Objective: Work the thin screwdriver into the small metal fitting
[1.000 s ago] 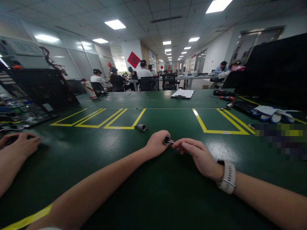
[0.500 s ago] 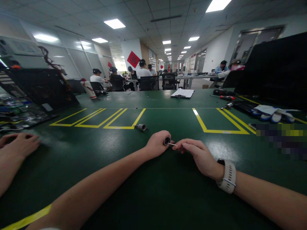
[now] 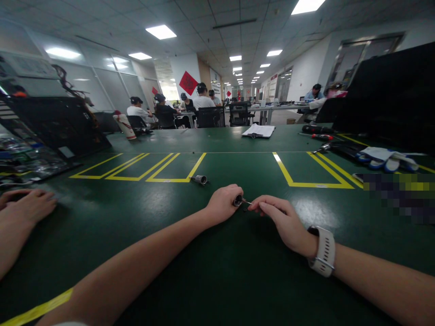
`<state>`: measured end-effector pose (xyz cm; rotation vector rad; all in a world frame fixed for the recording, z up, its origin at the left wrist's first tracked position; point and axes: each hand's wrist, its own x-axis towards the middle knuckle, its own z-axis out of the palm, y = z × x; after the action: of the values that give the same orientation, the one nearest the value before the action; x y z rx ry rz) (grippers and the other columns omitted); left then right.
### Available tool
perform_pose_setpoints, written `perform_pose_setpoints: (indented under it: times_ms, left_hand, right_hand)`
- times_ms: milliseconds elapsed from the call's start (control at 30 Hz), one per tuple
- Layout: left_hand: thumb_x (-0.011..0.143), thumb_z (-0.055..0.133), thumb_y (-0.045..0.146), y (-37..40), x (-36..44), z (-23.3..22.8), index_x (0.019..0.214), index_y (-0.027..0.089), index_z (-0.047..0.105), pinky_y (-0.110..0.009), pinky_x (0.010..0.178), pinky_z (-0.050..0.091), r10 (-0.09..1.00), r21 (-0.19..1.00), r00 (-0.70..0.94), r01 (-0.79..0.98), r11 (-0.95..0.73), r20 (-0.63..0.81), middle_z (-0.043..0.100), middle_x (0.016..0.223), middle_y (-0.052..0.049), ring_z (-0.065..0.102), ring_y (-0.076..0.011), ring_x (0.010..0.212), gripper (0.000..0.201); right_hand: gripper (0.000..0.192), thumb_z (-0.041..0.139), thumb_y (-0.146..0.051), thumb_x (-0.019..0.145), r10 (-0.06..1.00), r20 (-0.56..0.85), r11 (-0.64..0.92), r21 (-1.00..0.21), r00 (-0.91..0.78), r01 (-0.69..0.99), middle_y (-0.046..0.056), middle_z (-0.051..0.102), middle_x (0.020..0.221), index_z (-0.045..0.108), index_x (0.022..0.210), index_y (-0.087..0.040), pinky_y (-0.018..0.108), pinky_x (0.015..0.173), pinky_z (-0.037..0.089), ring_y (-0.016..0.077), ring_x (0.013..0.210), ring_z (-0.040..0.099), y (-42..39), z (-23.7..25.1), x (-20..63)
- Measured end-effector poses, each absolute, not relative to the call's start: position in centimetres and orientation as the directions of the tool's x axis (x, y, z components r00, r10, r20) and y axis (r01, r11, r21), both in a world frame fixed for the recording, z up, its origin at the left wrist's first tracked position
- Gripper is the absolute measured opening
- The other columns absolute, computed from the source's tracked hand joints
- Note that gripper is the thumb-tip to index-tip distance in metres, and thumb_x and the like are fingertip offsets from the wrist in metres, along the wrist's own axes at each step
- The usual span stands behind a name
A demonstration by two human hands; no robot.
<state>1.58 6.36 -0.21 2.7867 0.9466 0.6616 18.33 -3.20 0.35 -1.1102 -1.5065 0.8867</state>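
My left hand [image 3: 222, 201] is wrapped round a hollow metal cylinder [image 3: 238, 200], its open end turned toward me. My right hand [image 3: 277, 215], with a pale watch strap at the wrist, pinches a thin metal rod [image 3: 247, 202]. The rod's tip is by the cylinder's mouth; whether it touches the rim I cannot tell. A tiny dark piece [image 3: 245, 209] shows just below the rod. Beyond my left hand a second metal cylindrical part [image 3: 200, 179] lies on its side on the green tabletop [image 3: 217, 258].
Another person's hand [image 3: 30, 206] rests on the table at the far left. Yellow tape outlines [image 3: 316, 184] mark the surface. A clipboard [image 3: 258, 131] lies at the back; gloves [image 3: 387, 158] and a red screwdriver [image 3: 321, 136] lie at right. A dark screen [image 3: 390, 95] stands behind them.
My right hand has shifted slightly to the right with the rod, and the cylinder's mouth has turned a little. The tiny dark piece below the rod now shows.
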Motion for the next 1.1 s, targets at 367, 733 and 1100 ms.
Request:
perform_pose_setpoints:
  times_ms: [367, 733, 1100]
  left_hand:
    - [0.078, 0.051, 0.014, 6.3, 1.4, -0.2, 0.071, 0.016, 0.05, -0.023, 0.058, 0.034, 0.531, 0.234, 0.767, 0.477, -0.847, 0.36, 0.049, 0.071, 0.001, 0.047, -0.0117, 0.065, 0.008]
    - [0.078, 0.051, 0.013, 6.0, 1.5, 0.1, 0.074, 0.016, 0.052, -0.024, 0.058, 0.034, 0.59, 0.141, 0.733, 0.581, -0.802, 0.338, 0.053, 0.074, 0.0, 0.05, -0.0126, 0.066, 0.005]
    - [0.077, 0.051, 0.012, 6.0, 1.3, 0.2, 0.071, 0.015, 0.051, -0.023, 0.057, 0.034, 0.538, 0.213, 0.757, 0.495, -0.842, 0.37, 0.05, 0.071, 0.0, 0.048, -0.0116, 0.064, 0.006]
  right_hand:
    - [0.025, 0.048, -0.024, 0.075, 0.997, 0.064, 0.054, -0.966, -0.031, -0.253, 0.008, 0.067, 0.075, 0.069, 0.066, -0.015, 0.031, 0.062, 0.039, 0.0172, 0.068, 0.053, -2.2, 0.3, 18.6]
    - [0.026, 0.046, -0.027, 0.082, 0.962, 0.268, 0.272, -0.945, -0.049, 0.182, 0.005, 0.065, 0.077, 0.07, 0.076, -0.018, 0.034, 0.068, 0.039, 0.019, 0.074, 0.054, -3.1, 0.4, 18.3]
    - [0.023, 0.049, -0.025, 0.074, 0.998, 0.057, 0.045, -0.954, -0.033, -0.296, 0.008, 0.068, 0.074, 0.069, 0.066, -0.015, 0.031, 0.063, 0.038, 0.0176, 0.068, 0.054, -2.0, 0.3, 18.7]
